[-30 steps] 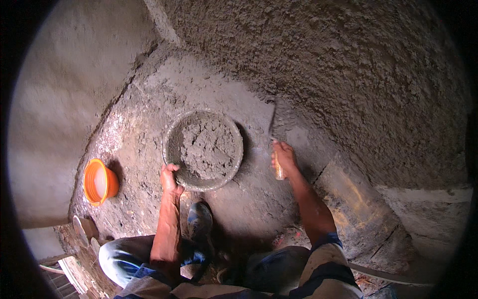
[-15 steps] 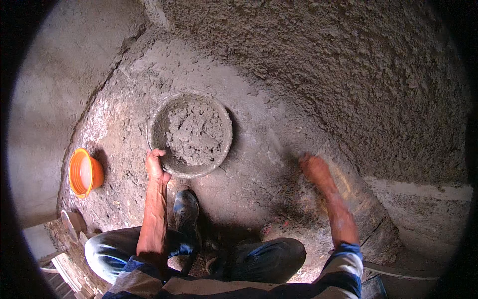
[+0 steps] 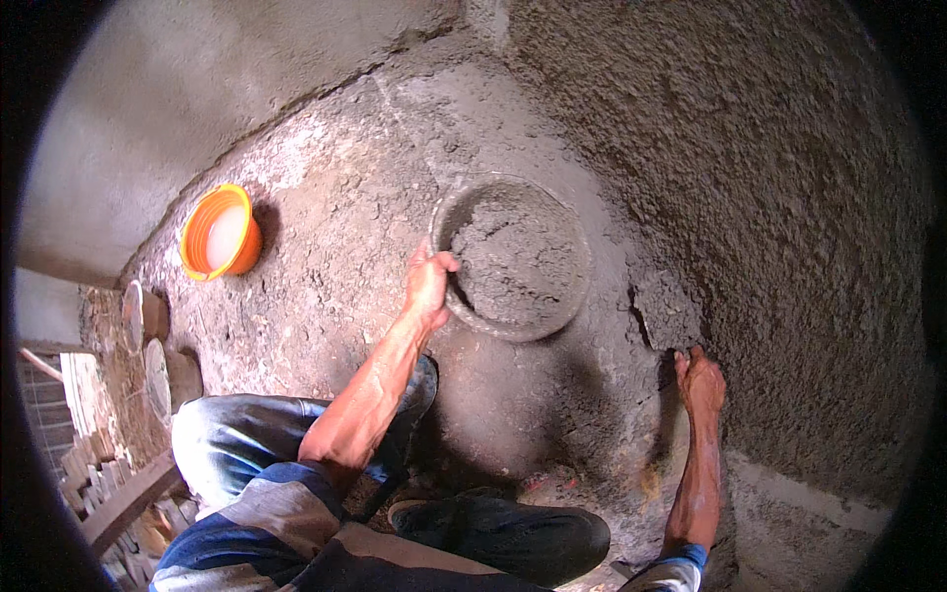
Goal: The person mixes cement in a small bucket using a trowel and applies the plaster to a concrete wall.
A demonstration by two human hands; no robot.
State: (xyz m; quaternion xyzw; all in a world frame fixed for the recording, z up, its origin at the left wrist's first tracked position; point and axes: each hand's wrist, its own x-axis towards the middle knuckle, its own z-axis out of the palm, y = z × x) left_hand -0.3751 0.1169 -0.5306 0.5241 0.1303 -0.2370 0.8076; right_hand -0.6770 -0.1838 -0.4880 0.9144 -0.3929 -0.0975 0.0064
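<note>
A round grey pan (image 3: 582,281) half full of wet mortar (image 3: 513,259) sits on the rough cement floor. My left hand (image 3: 428,284) grips the pan's near left rim. My right hand (image 3: 698,383) is shut on a trowel (image 3: 667,314), whose blade carries a lump of mortar and lies against the base of the rough plastered wall (image 3: 779,178) on the right. The trowel's handle is hidden in my fist.
An orange bowl (image 3: 219,232) with pale liquid stands on the floor at the left near a smooth grey wall (image 3: 178,89). My shoes (image 3: 503,528) and bent knees fill the bottom. Wooden slats and round stones (image 3: 143,316) lie at the lower left.
The view has swung left, so the pan and bowl sit further right. My right hand moved down and right, bringing the loaded trowel to the wall's base. My left hand kept its hold on the rim.
</note>
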